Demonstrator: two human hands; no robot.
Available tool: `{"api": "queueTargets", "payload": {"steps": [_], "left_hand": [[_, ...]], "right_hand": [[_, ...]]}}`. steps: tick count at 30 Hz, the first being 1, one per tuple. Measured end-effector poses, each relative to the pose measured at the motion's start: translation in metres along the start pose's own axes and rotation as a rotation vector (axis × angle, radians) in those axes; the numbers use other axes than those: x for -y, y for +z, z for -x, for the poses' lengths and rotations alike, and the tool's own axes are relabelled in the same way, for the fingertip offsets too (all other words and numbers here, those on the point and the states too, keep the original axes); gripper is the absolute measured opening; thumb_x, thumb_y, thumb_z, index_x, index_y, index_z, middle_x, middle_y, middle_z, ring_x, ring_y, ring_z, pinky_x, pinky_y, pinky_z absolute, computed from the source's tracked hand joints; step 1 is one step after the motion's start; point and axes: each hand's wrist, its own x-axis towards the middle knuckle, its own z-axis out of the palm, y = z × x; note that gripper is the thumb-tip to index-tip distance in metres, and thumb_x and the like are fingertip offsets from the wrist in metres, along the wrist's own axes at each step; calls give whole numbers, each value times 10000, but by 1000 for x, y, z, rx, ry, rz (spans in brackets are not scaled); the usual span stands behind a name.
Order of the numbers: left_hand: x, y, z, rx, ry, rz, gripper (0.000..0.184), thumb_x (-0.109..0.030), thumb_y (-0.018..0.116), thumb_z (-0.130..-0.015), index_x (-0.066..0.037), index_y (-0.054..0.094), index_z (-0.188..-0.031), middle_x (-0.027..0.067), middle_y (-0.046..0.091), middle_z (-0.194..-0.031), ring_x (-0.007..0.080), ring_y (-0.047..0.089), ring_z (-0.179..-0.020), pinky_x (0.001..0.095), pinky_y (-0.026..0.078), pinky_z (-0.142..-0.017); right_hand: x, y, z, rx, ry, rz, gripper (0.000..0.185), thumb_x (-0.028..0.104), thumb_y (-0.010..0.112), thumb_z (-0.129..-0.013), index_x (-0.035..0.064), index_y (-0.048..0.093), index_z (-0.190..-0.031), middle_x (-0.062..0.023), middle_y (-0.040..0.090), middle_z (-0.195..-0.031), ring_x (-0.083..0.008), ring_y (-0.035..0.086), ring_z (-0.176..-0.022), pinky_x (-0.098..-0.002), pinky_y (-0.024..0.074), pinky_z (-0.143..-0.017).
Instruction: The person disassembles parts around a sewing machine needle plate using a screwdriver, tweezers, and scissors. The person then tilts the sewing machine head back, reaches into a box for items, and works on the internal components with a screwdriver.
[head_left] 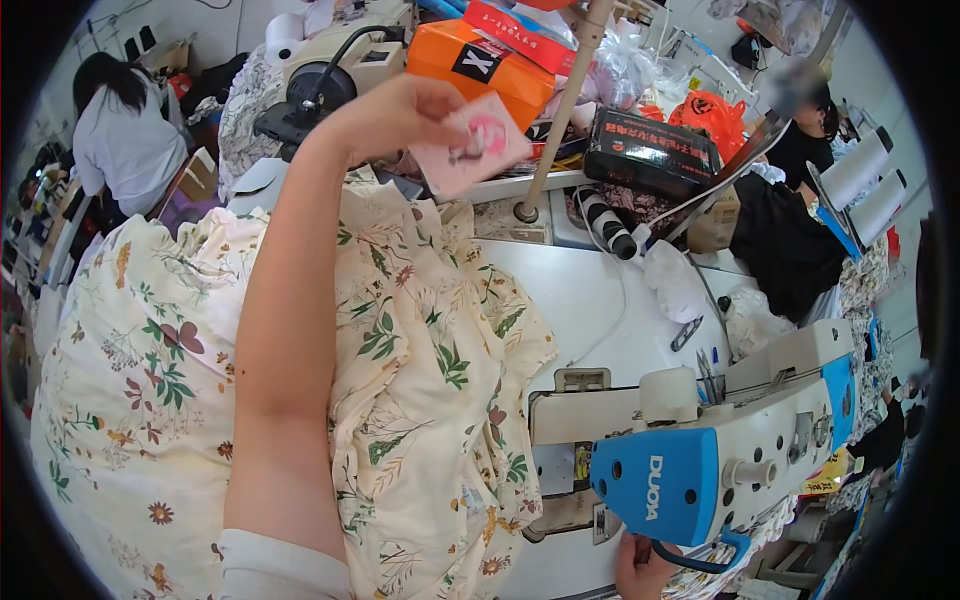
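My left hand (410,115) is raised at the far side of the table, its fingers closed on the edge of a flat pink card (478,150) with a darker pink picture. Cream fabric with a leaf and flower print (430,370) lies bunched under and around my left forearm. Low in the view, my right hand (640,572) is beside the blue and white sewing machine (660,480), just below its head. Its fingers are curled and partly covered by the machine; whatever they hold is hidden.
Behind the pink card sits an orange box (480,75). A black box (650,150) and a metal pole (565,110) stand right of it. Thread snips (687,333) lie on the white tabletop (570,290). A person in a light shirt (130,145) sits at far left.
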Motion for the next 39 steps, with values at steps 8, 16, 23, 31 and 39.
{"api": "queueTargets", "payload": {"steps": [8, 16, 23, 31, 39], "left_hand": [[3, 67, -8, 360, -15, -193, 249, -205, 822, -896, -36, 799, -1078, 68, 792, -935, 174, 726, -822, 347, 571, -750], [36, 51, -15, -51, -20, -852, 280, -273, 829, -862, -104, 829, -1085, 113, 799, -1076, 307, 758, -1001, 434, 594, -927], [34, 56, -26, -38, -302, -1014, 375, -412, 865, -800, -161, 850, -1078, 108, 799, -1126, 333, 754, -1058, 451, 593, -961], [43, 49, -29, -147, -380, -781, 333, -322, 910, -780, -145, 844, -1054, 133, 796, -1149, 345, 752, -1098, 451, 599, -961], [13, 17, -16, -221, -165, -271, 216, -208, 874, -862, -26, 790, -943, 108, 764, -822, 199, 715, -752, 360, 561, -712]], "right_hand": [[-21, -5, 5, 150, -142, 127, 268, 302, 709, -966, 36, 736, -962, -165, 727, -803, -383, 657, -613, -502, 487, -561], [-53, 16, 12, 171, -162, 412, 487, 333, 708, -927, 50, 695, -1324, -281, 722, -1208, -518, 705, -834, -589, 542, -698], [-29, 0, 11, 29, -278, 227, 445, 336, 717, -916, 54, 723, -1261, -279, 737, -1108, -500, 698, -776, -569, 541, -658], [-2, -5, -8, 24, -146, 96, 154, 204, 758, -899, 55, 736, -866, -175, 670, -692, -394, 630, -559, -477, 512, -551], [8, -10, -10, -9, -100, -97, 130, 135, 762, -912, 42, 714, -835, -149, 639, -641, -350, 606, -527, -435, 496, -534]]}}
